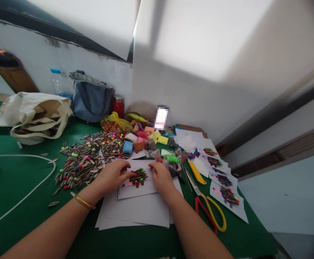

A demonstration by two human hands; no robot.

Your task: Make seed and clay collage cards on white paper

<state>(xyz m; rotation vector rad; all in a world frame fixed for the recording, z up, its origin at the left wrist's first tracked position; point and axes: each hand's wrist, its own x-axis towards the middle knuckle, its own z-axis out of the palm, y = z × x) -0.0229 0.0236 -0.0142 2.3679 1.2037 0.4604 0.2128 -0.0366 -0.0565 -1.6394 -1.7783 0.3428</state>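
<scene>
A hedgehog-like figure of striped sunflower seeds with green and red clay dots (139,176) lies on a small white sheet (148,190), with pink clay along its lower edge. My left hand (113,178) rests at the sheet's left side, its thumb reaching to the figure and apart from the bent fingers. To the right of the figure is my right hand (162,180), its fingertips drawn together over the sheet; anything between them is too small to make out. More white paper (137,212) lies underneath.
Loose sunflower seeds (78,169) spread at left. Clay packs (139,145) crowd the back. Scissors (200,194) and a yellow cutter (197,172) lie at right, beside finished-looking seed pictures (229,198). Bags (92,100) and a white cable (38,187) occupy the left.
</scene>
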